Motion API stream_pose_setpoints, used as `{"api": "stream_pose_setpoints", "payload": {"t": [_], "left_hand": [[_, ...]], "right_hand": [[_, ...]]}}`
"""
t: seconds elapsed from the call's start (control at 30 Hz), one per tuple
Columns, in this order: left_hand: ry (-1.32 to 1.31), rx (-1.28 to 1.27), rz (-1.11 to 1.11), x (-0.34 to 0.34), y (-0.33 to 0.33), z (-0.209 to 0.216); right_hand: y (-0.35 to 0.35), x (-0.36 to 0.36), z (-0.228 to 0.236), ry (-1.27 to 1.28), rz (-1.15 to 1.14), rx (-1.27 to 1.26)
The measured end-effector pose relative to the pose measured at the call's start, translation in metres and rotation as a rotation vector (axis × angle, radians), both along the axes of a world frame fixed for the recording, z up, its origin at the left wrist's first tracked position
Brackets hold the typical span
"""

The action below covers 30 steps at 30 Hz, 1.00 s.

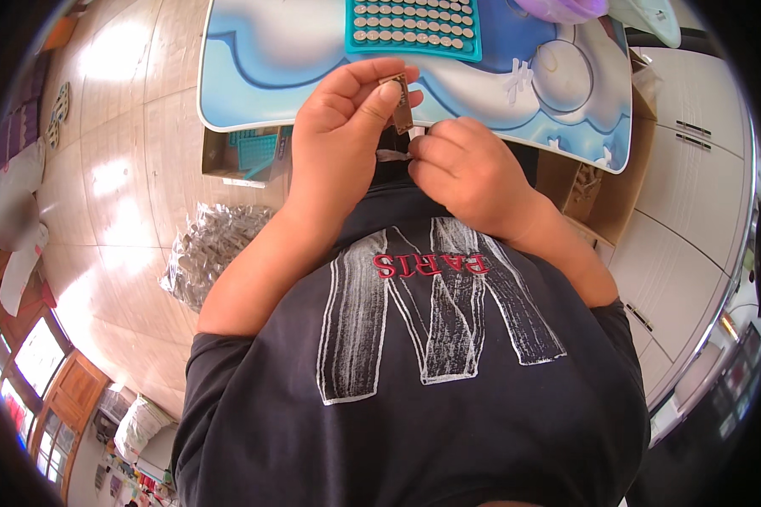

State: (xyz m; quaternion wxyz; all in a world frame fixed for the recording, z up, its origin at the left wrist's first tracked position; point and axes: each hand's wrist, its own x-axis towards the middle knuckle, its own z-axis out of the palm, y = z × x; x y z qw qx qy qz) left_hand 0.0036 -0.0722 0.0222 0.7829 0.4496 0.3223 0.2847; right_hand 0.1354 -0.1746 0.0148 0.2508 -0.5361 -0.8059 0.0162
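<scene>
My left hand [338, 127] is raised over the near edge of the table, its thumb and fingers closed round a small brown rectangular piece [403, 110] with dark marks on its face. Close by on the right, my right hand [465, 165] has its fingers pinched together just below the lower end of the brown piece. A thin whitish strip [391, 155] sticks out from its fingertips toward the left, and a small white bit shows above them. How the strip and the brown piece are joined, if at all, I cannot tell.
A teal tray [414, 52] with rows of round pale pieces lies on the blue-and-white table [262, 72]. White strips [517, 82] and a purple bowl [558, 7] are right of it. Below stand a box with teal trays [258, 152], a cardboard box [630, 182] and a filled clear bag [211, 249].
</scene>
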Motion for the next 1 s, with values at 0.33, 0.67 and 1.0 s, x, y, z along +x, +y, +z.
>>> {"api": "stream_pose_setpoints", "payload": {"t": [0.33,0.67,1.0], "left_hand": [[-0.123,-0.091,0.092,0.004,-0.005,-0.005],[-0.14,-0.092,0.253,0.004,-0.002,0.001],[-0.197,-0.081,0.25,0.002,0.001,0.002]], "right_hand": [[0.002,-0.014,0.001,0.565,-0.461,-0.227],[0.002,-0.013,-0.006,1.17,-0.525,-0.268],[-0.003,-0.012,-0.001,1.256,-0.496,-0.521]]}}
